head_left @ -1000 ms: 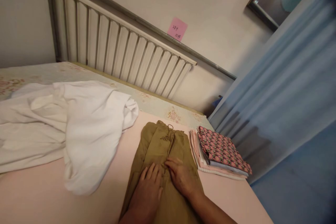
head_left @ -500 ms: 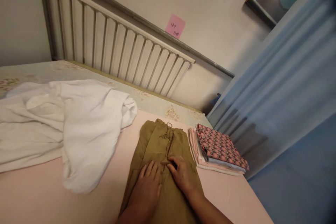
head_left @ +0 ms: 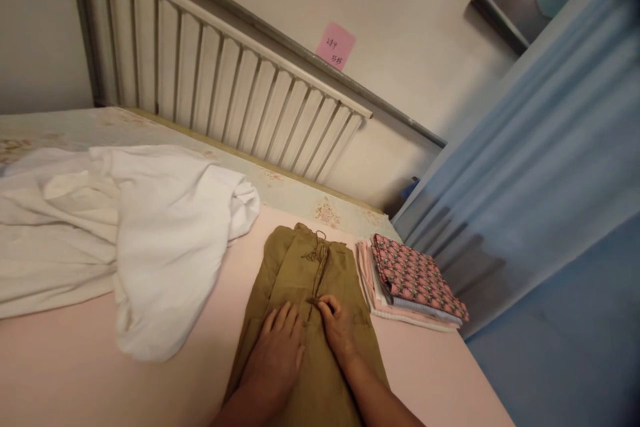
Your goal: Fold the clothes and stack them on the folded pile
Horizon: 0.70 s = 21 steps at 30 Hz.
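Note:
A pair of olive-green trousers lies lengthwise on the pink bedding, its drawstring waist pointing away from me. My left hand rests flat on the left side of the fabric, fingers stretched out. At the middle front, my right hand pinches a small raised fold of the trousers between thumb and fingertips. A loop of the drawstring sticks up at the waist. The trousers' lower end runs out of view beneath my forearms.
A crumpled white cloth covers the left of the pink bedding. Close on the right is a stack of folded fabrics topped by a pink-patterned cloth. A radiator lines the wall; a blue curtain hangs at right.
My right hand's fingers have drawn closer together on the fold of the trousers. My left hand stays flat in nearly the same spot. The view has shifted slightly.

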### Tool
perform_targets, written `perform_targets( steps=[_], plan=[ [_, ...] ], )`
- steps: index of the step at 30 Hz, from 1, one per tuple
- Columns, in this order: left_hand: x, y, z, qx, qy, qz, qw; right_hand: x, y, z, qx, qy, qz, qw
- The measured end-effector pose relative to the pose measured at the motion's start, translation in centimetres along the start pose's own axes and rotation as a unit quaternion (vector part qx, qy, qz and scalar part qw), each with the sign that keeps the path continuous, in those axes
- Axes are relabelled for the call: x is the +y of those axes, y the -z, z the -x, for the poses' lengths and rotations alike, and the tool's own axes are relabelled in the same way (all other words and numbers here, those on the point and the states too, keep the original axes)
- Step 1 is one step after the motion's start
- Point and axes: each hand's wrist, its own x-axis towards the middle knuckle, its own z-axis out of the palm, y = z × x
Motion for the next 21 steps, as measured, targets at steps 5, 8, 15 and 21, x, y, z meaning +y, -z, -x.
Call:
perform_targets(
  steps=[5,8,15,21],
  plan=[
    [-0.4,-1.0,-0.1,0.024,-0.006,0.003,1.000,0.1,-0.2,-0.5,0.020,-0.030,-0.009,0.999],
    [-0.6,-1.5,-0.1,0.034,-0.009,0.011,0.999,0.1,-0.3,-0.8,0.032,-0.039,-0.015,0.999],
    [-0.4,-1.0,-0.1,0.024,-0.008,0.009,1.000,0.5,-0.8,-1.0,0.037,-0.054,-0.027,0.997],
    [-0.3,-0.3,-0.1,0.006,-0.002,0.005,1.000,0.5,-1.0,-1.0,0.038,-0.045,-0.020,0.998]
  ],
)
